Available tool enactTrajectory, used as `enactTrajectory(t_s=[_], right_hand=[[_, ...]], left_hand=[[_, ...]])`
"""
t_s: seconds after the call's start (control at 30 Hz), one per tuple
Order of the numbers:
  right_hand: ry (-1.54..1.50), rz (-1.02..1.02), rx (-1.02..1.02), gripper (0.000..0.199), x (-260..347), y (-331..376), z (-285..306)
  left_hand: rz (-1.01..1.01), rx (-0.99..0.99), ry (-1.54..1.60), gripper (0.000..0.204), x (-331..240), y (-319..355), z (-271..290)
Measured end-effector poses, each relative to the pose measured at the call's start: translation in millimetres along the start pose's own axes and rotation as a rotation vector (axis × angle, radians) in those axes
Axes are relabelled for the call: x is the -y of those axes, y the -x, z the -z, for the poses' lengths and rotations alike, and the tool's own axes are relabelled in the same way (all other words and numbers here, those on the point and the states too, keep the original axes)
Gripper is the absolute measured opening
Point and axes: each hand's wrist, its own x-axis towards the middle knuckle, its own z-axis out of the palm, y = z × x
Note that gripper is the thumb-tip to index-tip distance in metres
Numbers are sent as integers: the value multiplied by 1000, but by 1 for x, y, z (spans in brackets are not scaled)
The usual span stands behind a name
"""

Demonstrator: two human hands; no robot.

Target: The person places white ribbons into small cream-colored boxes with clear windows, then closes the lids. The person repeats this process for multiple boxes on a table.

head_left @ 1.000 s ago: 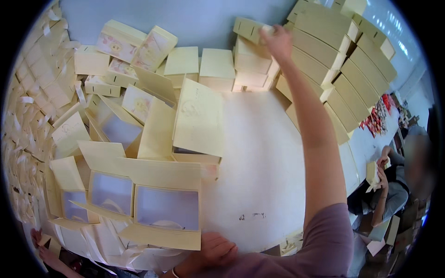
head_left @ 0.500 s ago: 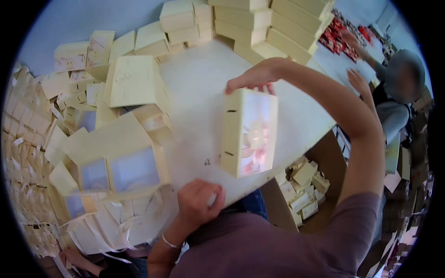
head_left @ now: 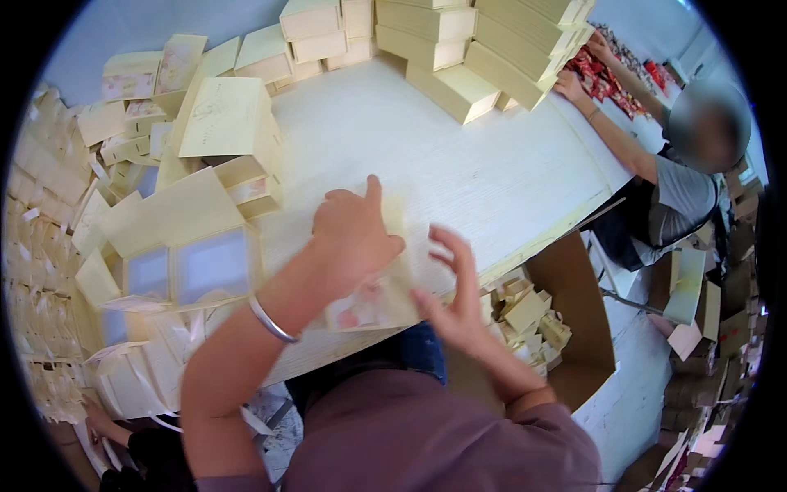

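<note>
A cream box [head_left: 369, 307] with a pink floral print lies at the table's near edge, blurred and partly covered by my left hand. My left hand [head_left: 357, 234] is over it, index finger stretched out and thumb apart, the other fingers curled under. Whatever those curled fingers may hold is hidden. Beside the box's right edge is my right hand [head_left: 455, 291], fingers spread and holding nothing; its thumb is close to the box, and I cannot tell whether it touches.
Cream boxes [head_left: 434, 37] are stacked along the far side. More stand at left, near an open box [head_left: 209, 266] with pale blue panels. A carton [head_left: 578, 320] of small cream boxes stands right below the table. A co-worker [head_left: 689, 189] reaches toward red packets [head_left: 602, 82].
The floral box has gone from upright in my right hand to lying on the table. My right hand has let go and come nearer; my left hand has moved up over the box.
</note>
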Motion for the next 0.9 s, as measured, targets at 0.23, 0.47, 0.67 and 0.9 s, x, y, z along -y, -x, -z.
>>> enactTrajectory(t_s=[0.23, 0.47, 0.67, 0.9], right_hand=[[355, 358, 193, 41, -9, 16, -20], [603, 437, 303, 58, -20, -14, 10], [593, 457, 260, 57, -15, -21, 5], [-436, -499, -462, 24, -60, -21, 22]], left_hand=[[31, 204, -1, 70, -3, -14, 12], [198, 30, 1316, 65, 64, 29, 23], [228, -96, 1457, 65, 63, 43, 14], [301, -2, 1595, 59, 73, 33, 10]])
